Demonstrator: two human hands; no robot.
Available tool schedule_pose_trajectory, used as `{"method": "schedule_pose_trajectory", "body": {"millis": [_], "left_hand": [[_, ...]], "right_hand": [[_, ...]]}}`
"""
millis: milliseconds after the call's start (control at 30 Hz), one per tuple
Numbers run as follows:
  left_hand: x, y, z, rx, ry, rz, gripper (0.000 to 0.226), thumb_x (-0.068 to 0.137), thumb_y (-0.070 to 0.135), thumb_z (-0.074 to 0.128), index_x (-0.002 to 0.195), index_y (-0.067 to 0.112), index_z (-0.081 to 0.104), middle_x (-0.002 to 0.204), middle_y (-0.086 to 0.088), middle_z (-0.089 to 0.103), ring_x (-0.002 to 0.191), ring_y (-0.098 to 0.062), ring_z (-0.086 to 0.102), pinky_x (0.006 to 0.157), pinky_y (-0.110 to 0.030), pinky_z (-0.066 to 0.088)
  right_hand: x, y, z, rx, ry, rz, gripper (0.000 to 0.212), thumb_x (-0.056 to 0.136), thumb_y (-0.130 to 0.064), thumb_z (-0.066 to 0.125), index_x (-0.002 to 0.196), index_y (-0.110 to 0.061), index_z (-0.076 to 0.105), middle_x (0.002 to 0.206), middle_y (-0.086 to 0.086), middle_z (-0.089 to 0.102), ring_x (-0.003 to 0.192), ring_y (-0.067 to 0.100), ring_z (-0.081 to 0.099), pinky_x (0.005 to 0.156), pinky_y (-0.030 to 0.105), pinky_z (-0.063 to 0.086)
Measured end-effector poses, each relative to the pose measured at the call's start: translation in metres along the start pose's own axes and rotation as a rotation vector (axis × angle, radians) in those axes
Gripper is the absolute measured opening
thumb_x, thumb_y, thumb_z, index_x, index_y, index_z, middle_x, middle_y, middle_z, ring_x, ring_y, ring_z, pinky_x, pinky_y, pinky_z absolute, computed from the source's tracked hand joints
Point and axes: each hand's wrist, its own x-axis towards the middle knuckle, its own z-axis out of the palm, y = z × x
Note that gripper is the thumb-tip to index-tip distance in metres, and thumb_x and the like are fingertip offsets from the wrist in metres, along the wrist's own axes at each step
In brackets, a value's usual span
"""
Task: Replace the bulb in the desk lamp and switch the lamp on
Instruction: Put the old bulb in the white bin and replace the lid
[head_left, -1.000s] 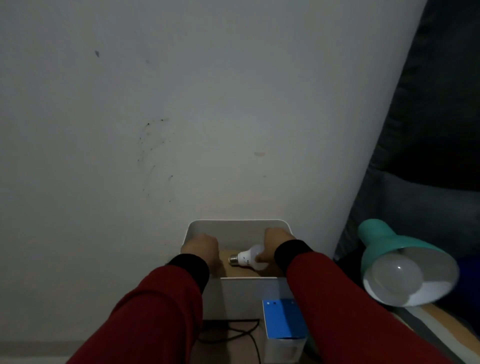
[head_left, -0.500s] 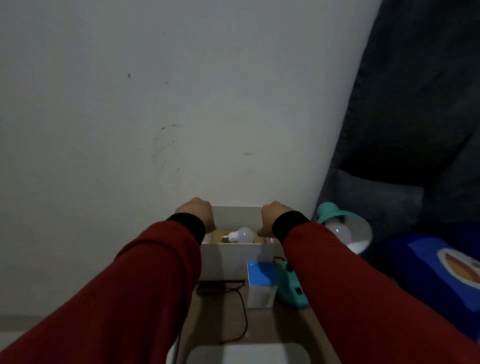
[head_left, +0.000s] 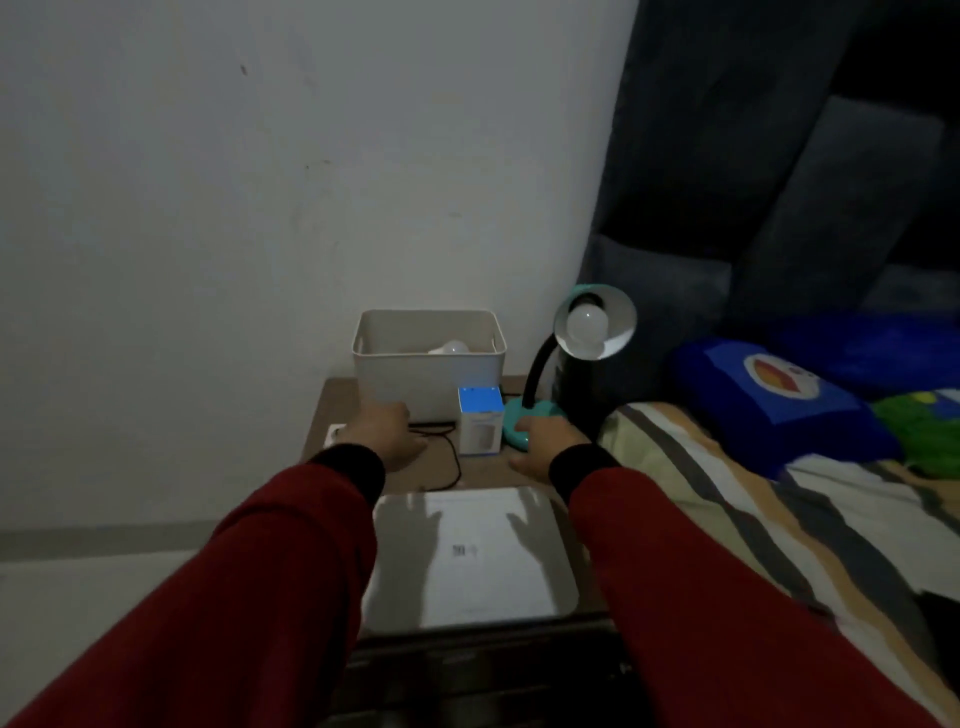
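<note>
Both hands outstretched (empty)

Room dim, picture grainy and soft. Light falls from behind the viewer: two hand shadows lie on the white lid. Edges bowed.

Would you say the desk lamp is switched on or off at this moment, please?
Off. The bulb in the lamp's shade looks dull white with no glow, and the surrounding scene is dim.
</note>
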Motion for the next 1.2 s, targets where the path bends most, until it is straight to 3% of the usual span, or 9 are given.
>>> {"method": "schedule_pose_trajectory", "body": {"millis": [100, 233, 367, 500, 700, 833, 1033, 1200], "left_hand": [[-0.031, -0.006, 0.051, -0.218, 0.019, 0.003, 0.057, 0.090, 0.032, 0.058, 0.140, 0.009, 0.042, 0.144, -0.016, 0.045, 0.132, -0.031, 0.044, 0.107, -0.034, 0.037], [-0.061, -0.021, 0.113, -0.394, -0.058, -0.080, 0.075, 0.088, 0.039, 0.060, 0.149, 0.017, 0.023, 0.157, -0.015, 0.020, 0.141, -0.030, 0.031, 0.114, -0.037, 0.033], [-0.076, -0.039, 0.147, -0.287, -0.074, -0.162, 0.079, 0.086, 0.049, 0.058, 0.150, 0.022, 0.019, 0.158, -0.019, 0.011, 0.147, -0.032, 0.012, 0.118, -0.036, 0.021], [-0.081, -0.048, 0.161, -0.254, -0.142, -0.209, 0.078, 0.088, 0.052, 0.052, 0.151, 0.021, 0.017, 0.154, -0.026, 0.009, 0.144, -0.039, 0.016, 0.117, -0.040, 0.024], [-0.067, -0.047, 0.161, -0.197, -0.148, -0.224, 0.078, 0.086, 0.053, 0.053, 0.150, 0.022, 0.020, 0.151, -0.026, 0.022, 0.141, -0.040, 0.022, 0.115, -0.041, 0.028], [-0.057, -0.052, 0.157, -0.262, -0.114, -0.204, 0.081, 0.083, 0.055, 0.056, 0.148, 0.018, 0.025, 0.151, -0.019, 0.031, 0.139, -0.037, 0.029, 0.115, -0.041, 0.030], [-0.015, -0.062, 0.119, -0.256, 0.152, -0.143, 0.080, 0.071, 0.068, 0.051, 0.125, 0.010, 0.048, 0.130, -0.021, 0.052, 0.120, -0.039, 0.046, 0.101, -0.047, 0.042], [0.036, -0.064, 0.060, -0.293, 0.364, -0.066, 0.071, 0.078, 0.056, 0.060, 0.132, 0.012, 0.046, 0.138, -0.018, 0.044, 0.125, -0.036, 0.043, 0.105, -0.045, 0.041]], "right_hand": [[-0.024, 0.013, 0.042, 0.173, -0.020, 0.009, 0.064, 0.086, -0.031, 0.062, 0.143, -0.018, 0.033, 0.145, 0.012, 0.041, 0.133, 0.028, 0.040, 0.107, 0.034, 0.036], [-0.042, 0.032, 0.095, 0.315, -0.102, 0.062, 0.079, 0.084, -0.037, 0.065, 0.148, -0.028, 0.020, 0.156, 0.010, 0.020, 0.143, 0.027, 0.022, 0.112, 0.035, 0.027], [-0.050, 0.046, 0.128, 0.382, -0.176, 0.113, 0.081, 0.083, -0.039, 0.065, 0.148, -0.029, 0.018, 0.157, 0.004, 0.022, 0.146, 0.028, 0.012, 0.114, 0.037, 0.023], [-0.040, 0.056, 0.152, 0.265, -0.199, 0.207, 0.092, 0.068, -0.072, 0.052, 0.146, -0.042, 0.013, 0.159, 0.006, 0.014, 0.144, 0.036, 0.009, 0.116, 0.049, 0.019], [-0.039, 0.051, 0.148, 0.292, -0.135, 0.269, 0.086, 0.075, -0.065, 0.053, 0.147, -0.028, 0.022, 0.155, 0.010, 0.026, 0.142, 0.034, 0.021, 0.117, 0.046, 0.019], [-0.041, 0.046, 0.123, 0.450, -0.059, 0.228, 0.070, 0.087, -0.038, 0.061, 0.146, -0.016, 0.030, 0.152, 0.014, 0.029, 0.139, 0.029, 0.030, 0.112, 0.031, 0.027], [-0.004, 0.027, 0.072, 0.509, 0.136, 0.122, 0.062, 0.086, -0.030, 0.064, 0.141, -0.011, 0.041, 0.147, 0.013, 0.037, 0.134, 0.026, 0.038, 0.109, 0.029, 0.031], [0.051, 0.002, 0.031, 0.552, 0.309, -0.007, 0.052, 0.090, -0.020, 0.060, 0.138, -0.007, 0.044, 0.146, 0.014, 0.041, 0.133, 0.026, 0.040, 0.109, 0.024, 0.028]]}}
